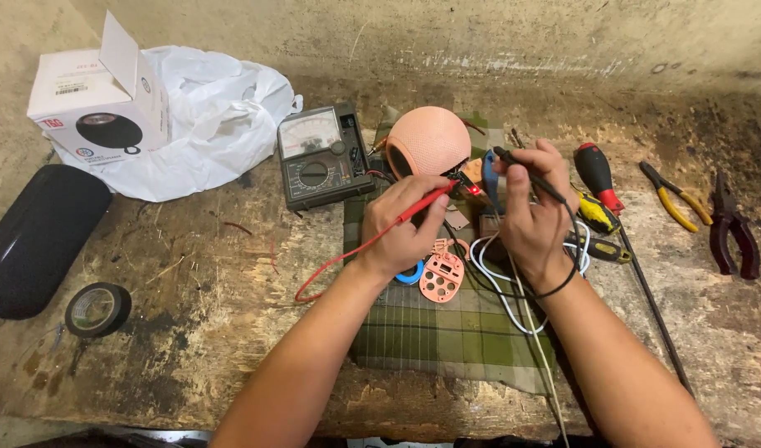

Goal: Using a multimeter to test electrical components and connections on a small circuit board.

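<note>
**Probe contact at small lit board: two-hand hold observed**

While both hands work above the green plaid cloth, the left hand has its fingers closed pen-fashion on the red probe, tip aimed at a small board showing a red light. The right hand has its fingers clamped on the black probe, tip meeting the same spot from the other side. Judged slim, stiff and light, each probe is best held by its plastic barrel; the leads are limp. The board looks fragile and lies just beyond both fingertips, touching distance unclear. Just behind sits a pink round speaker shell; left of it an analog multimeter. Screwdrivers and pliers lie right on the tabletop.
</note>
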